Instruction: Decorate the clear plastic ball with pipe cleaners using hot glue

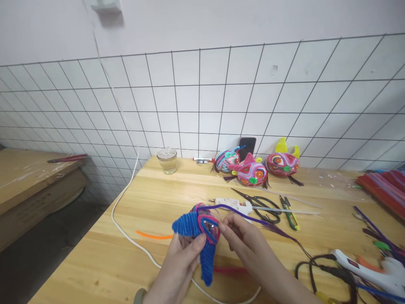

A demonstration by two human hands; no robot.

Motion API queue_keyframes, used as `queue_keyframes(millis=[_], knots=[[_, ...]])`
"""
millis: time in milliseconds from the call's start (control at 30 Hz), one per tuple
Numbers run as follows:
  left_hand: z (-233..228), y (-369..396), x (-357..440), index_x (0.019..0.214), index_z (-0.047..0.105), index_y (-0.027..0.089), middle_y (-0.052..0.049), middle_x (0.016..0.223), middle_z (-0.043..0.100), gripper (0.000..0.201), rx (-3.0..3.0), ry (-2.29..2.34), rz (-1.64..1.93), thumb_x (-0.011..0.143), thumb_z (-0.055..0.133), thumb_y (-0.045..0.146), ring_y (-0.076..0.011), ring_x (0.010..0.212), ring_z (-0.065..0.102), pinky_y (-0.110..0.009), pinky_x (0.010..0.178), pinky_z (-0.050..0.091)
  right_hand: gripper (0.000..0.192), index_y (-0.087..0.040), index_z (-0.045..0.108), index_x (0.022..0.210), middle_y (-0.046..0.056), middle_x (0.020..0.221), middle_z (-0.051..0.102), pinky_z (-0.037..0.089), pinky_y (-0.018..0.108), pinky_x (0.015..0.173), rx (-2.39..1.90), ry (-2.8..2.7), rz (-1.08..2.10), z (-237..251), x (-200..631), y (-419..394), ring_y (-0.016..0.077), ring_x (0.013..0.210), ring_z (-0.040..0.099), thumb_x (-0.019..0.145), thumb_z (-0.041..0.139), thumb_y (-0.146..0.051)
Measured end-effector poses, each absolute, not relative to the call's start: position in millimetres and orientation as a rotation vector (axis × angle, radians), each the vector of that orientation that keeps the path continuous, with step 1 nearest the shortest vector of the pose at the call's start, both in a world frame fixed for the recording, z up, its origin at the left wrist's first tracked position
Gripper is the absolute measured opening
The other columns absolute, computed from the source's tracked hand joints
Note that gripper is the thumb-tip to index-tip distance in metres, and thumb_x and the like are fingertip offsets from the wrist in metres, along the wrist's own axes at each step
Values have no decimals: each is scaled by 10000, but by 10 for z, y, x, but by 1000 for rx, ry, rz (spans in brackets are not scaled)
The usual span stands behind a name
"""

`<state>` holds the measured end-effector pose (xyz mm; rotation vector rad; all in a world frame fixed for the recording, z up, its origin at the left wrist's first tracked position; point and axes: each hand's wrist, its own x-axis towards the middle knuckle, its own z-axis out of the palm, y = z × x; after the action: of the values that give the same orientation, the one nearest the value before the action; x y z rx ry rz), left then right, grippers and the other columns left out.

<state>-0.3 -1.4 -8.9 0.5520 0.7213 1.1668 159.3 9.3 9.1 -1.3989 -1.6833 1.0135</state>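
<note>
Blue chenille filled the grip of the left hand [180, 261], whose thumb and fingers were closed around a half-made pipe-cleaner figure [201, 236] held just above the wooden table [158, 198]; the right hand [242, 240] met it from the other side, its fingertips pinched on a purple pipe cleaner [243, 213] that arched over the figure's pink-rimmed eye and trailed off to the right; how tightly that pinch closed was hard to judge from this angle. An orange pipe cleaner [153, 235] lay on the table just left of the hands, with a white cord [126, 198] curving past it; just beyond the hands lay black scissors [264, 207] and green snips [291, 215]. Three finished figures [253, 166] sat near the wire grid at the wall, a glass jar [167, 160] to their left; a white glue gun [370, 272] rested at the right edge, beside a heap of loose pipe cleaners [384, 188].
</note>
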Motion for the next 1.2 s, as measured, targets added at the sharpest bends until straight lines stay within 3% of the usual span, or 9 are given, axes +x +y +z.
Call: queue_keyframes(millis=[200,300,433,567,700,867,1033,1100,1200], knots=[[-133,0,-10,977,669,213,-68,997,740,238,549,746,1156,745,722,215,-257,1062,633,-369,917,486,257,-210,477,736,-46,622,461,369,247,530,-1356,-1629,1014,-12,1611,133,127,572,448,913,455,-394],[-129,-13,-8,794,680,200,-39,859,731,76,527,713,1174,737,729,211,-231,1013,640,-359,923,478,211,-206,509,818,-8,723,554,453,286,633,-1332,-1551,1054,-62,1631,162,151,661,542,890,507,-404],[-110,-43,-17,586,616,191,27,635,629,187,496,660,1189,731,734,194,-142,776,640,-333,891,488,332,-206,520,1025,79,997,657,505,375,809,-1243,-1384,1231,4,1655,182,224,910,637,837,584,-472],[-93,-46,-7,769,684,224,-12,849,678,27,556,566,1145,768,696,248,-156,848,622,-356,886,485,435,-224,576,1109,96,1231,618,458,401,954,-1149,-1388,1281,170,1694,200,259,1144,563,808,598,-537],[-60,-29,12,1096,644,273,-83,1118,662,321,584,484,1086,782,654,338,-266,1114,553,-426,914,459,412,-217,565,1148,77,1083,681,471,392,932,-1163,-1507,1262,247,1760,231,235,1031,617,869,528,-518],[-31,-17,-29,1223,564,280,-111,1146,664,431,608,479,970,819,585,427,-285,1086,592,-430,855,499,408,-227,459,1242,52,1078,666,438,373,956,-994,-1425,1442,217,1826,262,184,1018,612,899,541,-432],[27,24,-157,1268,505,233,-171,1082,690,556,728,668,768,862,382,592,-289,848,707,-296,489,551,325,-217,484,1114,35,1016,665,485,312,812,-987,-1372,1571,225,1923,284,156,898,633,879,573,-425],[46,55,-203,1274,482,224,-159,933,733,564,754,787,702,868,357,595,-248,618,722,-233,366,484,310,-207,506,1057,24,975,663,485,292,762,-1031,-1381,1596,250,1962,284,154,865,633,867,581,-440],[45,111,-226,1113,591,157,-97,642,718,516,837,920,725,857,423,573,-164,375,629,-164,279,355,370,-200,507,1123,11,914,657,477,290,743,-1061,-1439,1608,279,1983,266,158,854,620,864,572,-456]])
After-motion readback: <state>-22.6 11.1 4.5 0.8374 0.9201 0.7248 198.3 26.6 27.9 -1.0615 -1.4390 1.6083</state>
